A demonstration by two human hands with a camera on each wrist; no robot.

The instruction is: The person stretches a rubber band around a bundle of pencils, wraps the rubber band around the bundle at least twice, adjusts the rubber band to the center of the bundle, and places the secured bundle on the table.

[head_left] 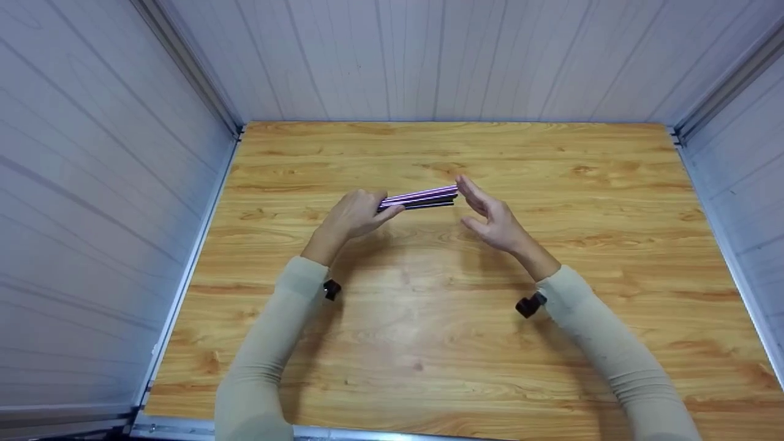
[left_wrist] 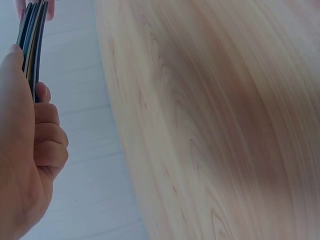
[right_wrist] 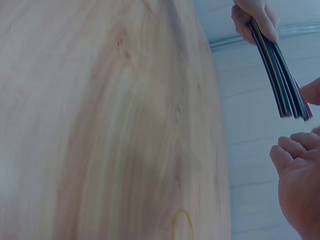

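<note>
Nearest the body, pale sleeves (head_left: 257, 361) on both forearms, running up from the near side of a bundle of thin rods (head_left: 422, 198); a small black device (head_left: 332, 290) at the left cuff and a second black device (head_left: 530, 304) at the right cuff, both on the body side of the bundle; left hand (head_left: 355, 214) at the bundle's left end, grasping it, fingers curled round the rods and thumb laid along them (left wrist view agrees); right hand (head_left: 490, 217) at the bundle's free right end, grasping nothing, fingers extended and thumb held apart; fingertips overlap the rod ends in the head view, though light contact there cannot be told for certain; bundle itself lies between the hands, long axis crosswise, right end tilted slightly away from the body; rods purple and black in the head view, ends somewhat uneven and fanned toward the right, count not clear; key relation, as judged: the rod tips face the right palm, that hand being nearer the loose end while the left alone bears the load; wood-grain table (head_left: 404, 367) below the bundle, which appears held above it; beyond the bundle, a pale panelled back wall (head_left: 392, 61).
</note>
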